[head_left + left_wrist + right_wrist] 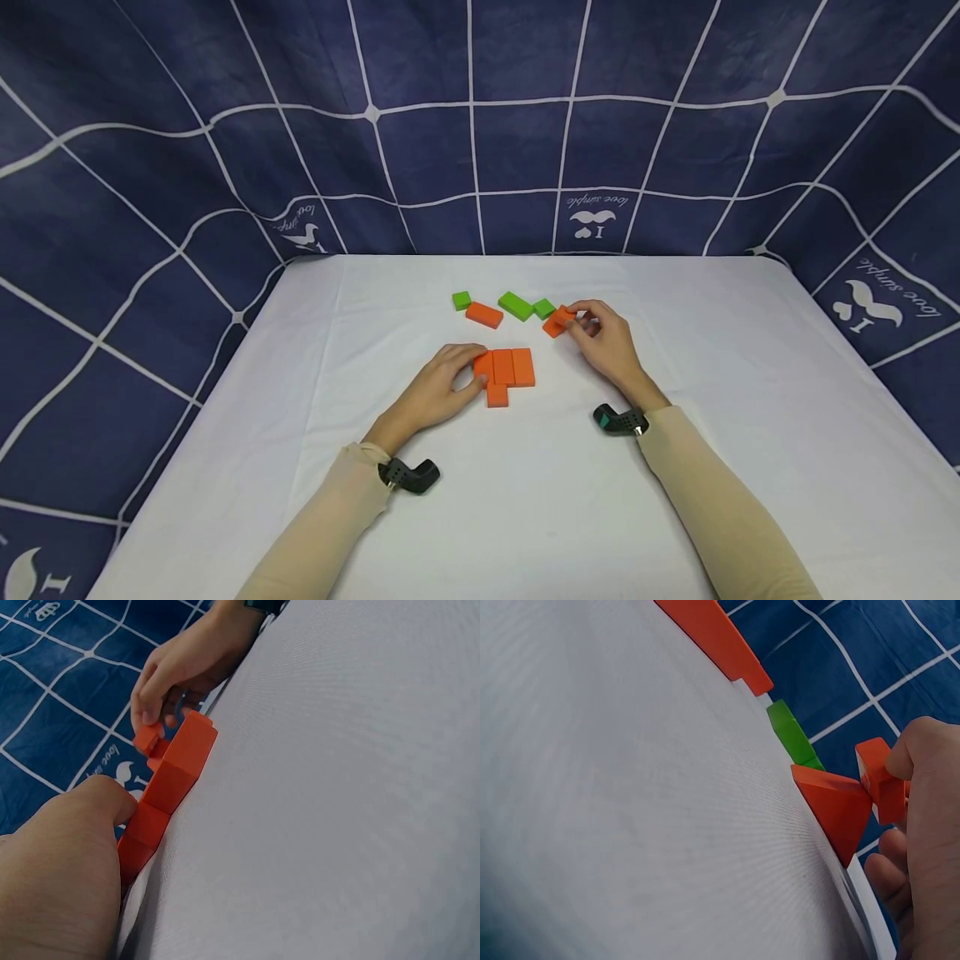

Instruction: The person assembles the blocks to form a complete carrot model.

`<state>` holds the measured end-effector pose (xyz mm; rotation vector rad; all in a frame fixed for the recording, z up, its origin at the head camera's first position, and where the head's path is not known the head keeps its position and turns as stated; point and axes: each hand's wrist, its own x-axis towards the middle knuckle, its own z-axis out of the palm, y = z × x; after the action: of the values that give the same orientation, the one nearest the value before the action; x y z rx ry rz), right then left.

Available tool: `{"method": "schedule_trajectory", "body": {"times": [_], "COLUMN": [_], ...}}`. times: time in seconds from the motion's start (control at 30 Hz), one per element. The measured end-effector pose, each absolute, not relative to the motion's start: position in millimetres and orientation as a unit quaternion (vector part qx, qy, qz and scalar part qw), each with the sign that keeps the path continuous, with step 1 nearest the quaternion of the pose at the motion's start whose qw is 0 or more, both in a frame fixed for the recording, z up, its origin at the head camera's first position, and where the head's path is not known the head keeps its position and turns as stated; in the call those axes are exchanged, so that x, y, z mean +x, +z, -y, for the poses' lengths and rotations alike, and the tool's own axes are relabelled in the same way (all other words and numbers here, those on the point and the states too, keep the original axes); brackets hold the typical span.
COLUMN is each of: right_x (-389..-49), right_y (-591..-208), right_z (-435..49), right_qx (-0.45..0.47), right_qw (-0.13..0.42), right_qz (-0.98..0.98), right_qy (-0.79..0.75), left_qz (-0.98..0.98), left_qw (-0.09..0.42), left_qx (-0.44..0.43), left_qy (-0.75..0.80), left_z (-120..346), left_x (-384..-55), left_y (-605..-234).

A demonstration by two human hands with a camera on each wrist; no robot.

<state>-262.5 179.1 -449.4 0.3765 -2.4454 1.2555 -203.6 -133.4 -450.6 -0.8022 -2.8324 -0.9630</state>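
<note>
Several flat orange blocks lie together on the white cloth, a row side by side with a small square one against the near edge. My left hand holds the leftmost orange block of the row between thumb and fingers. To the right and farther back, my right hand pinches a small orange block between thumb and fingers. Directly beneath or against it is another orange block, resting on the cloth; whether the two touch is hard to tell.
Behind the row lie a loose orange block, a long green block and two small green blocks, one at the left and one near my right hand. A dark blue checked curtain borders the white table.
</note>
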Motion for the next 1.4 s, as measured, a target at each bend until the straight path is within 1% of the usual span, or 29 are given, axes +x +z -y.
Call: {"method": "schedule_trajectory", "body": {"times": [0.57, 0.83, 1.0, 1.13, 1.27, 1.4], "right_x": [-258, -254, -251, -246, -243, -243], "right_y": [-450, -453, -452, -450, -448, -448], "right_z": [-177, -175, -172, -171, -169, -169], "right_qx": [0.149, 0.191, 0.208, 0.202, 0.214, 0.231], "right_qw": [0.190, 0.208, 0.194, 0.169, 0.146, 0.141], "right_qz": [0.862, 0.846, 0.846, 0.847, 0.841, 0.835], "right_qy": [0.446, 0.451, 0.452, 0.462, 0.475, 0.479], "left_qz": [0.914, 0.913, 0.916, 0.915, 0.917, 0.918], "left_qw": [0.019, 0.019, 0.020, 0.013, 0.013, 0.012], "left_qx": [-0.259, -0.262, -0.256, -0.256, -0.253, -0.249], "left_qy": [-0.312, -0.311, -0.310, -0.310, -0.309, -0.308], "left_z": [133, 133, 133, 133, 133, 132], "left_x": [-203, -203, -203, -203, -202, -203], "left_y": [-450, -449, -449, -449, -449, -449]}}
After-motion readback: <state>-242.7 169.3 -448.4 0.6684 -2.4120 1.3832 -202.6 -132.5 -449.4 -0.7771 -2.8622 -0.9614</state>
